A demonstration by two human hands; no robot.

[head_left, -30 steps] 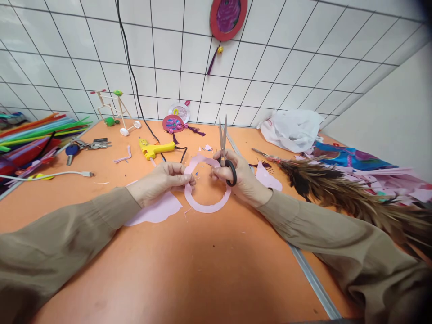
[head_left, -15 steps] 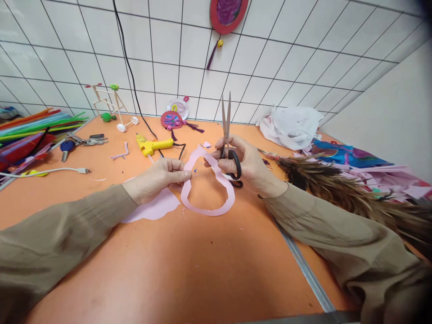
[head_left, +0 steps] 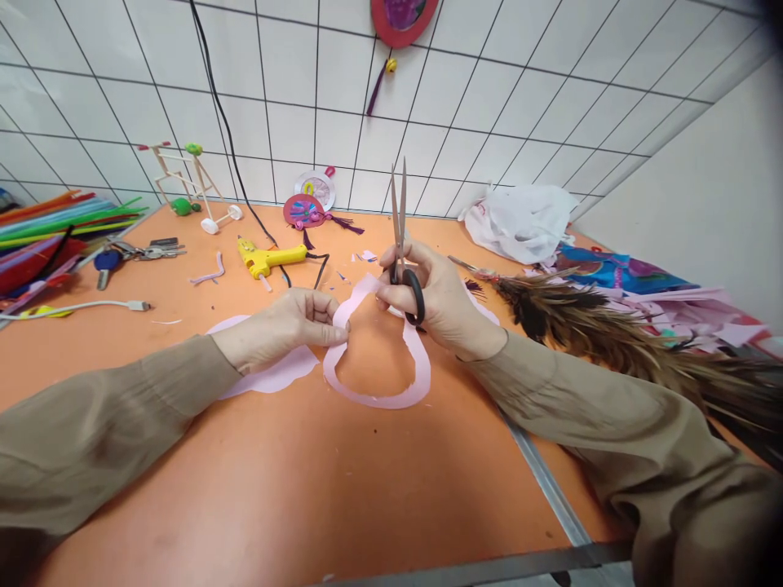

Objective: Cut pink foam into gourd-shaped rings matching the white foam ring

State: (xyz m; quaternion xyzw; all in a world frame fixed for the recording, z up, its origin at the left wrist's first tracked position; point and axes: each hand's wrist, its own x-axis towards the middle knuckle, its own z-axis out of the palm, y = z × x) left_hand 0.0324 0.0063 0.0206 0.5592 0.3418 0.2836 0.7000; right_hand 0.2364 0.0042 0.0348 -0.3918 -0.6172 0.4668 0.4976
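A pink paper outline [head_left: 382, 399], gourd-shaped with a large cut-out middle, is held up over the orange table. My left hand [head_left: 290, 322] pinches its left edge between thumb and fingers. The scissors [head_left: 399, 216], with black handles, are in my right hand [head_left: 446, 302], blades pointing up and slightly apart. The fingers of that hand also meet the upper right of the outline; exactly how they grip it is hidden. Below my left wrist lies another piece of pink paper [head_left: 275, 377] with a wavy edge.
A yellow glue gun [head_left: 269, 258] sits behind my left hand. Keys [head_left: 147, 251], a white cable [head_left: 79, 308] and pipe cleaners [head_left: 67, 220] lie left. Feathers [head_left: 587, 318] and a white plastic bag [head_left: 519, 224] are right. Paper scraps [head_left: 365, 256] and a small stick model [head_left: 189, 187] stand farther back.
My right hand and the scissors have shifted slightly left relative to the outline, whose lower loop now hangs a little lower. The whole view has moved slightly. Both hands keep their holds.
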